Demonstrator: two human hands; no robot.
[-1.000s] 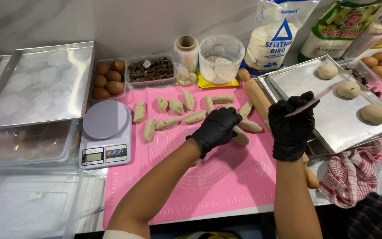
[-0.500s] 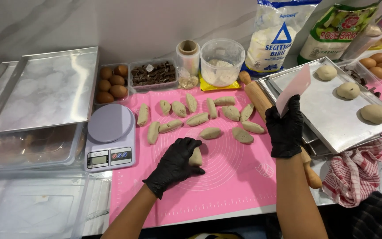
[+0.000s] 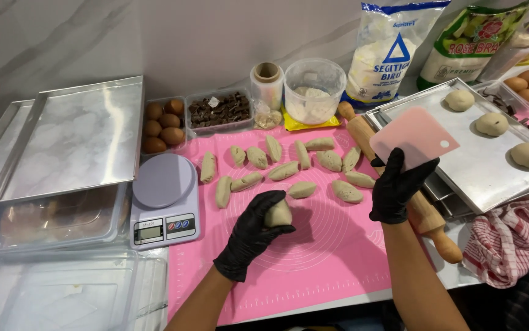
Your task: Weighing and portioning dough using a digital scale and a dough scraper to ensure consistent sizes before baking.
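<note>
We see the left hand [image 3: 253, 233], in a black glove, curled around a dough piece [image 3: 278, 214] and pressing it onto the pink mat [image 3: 332, 257] near the mat's middle. The right hand [image 3: 397, 187], also gloved, grips a pink scraper [image 3: 414, 136] and holds it upright above the rolling pin [image 3: 427, 216], which lies along the mat's right edge. Beyond the hands, a loose cluster of cut dough pieces [image 3: 329, 160] rests on the mat. A kitchen scale [image 3: 165, 199] stands just left of the mat on the desk, and to the right a metal tray [image 3: 497, 165] carries three round dough balls [image 3: 492, 123].
</note>
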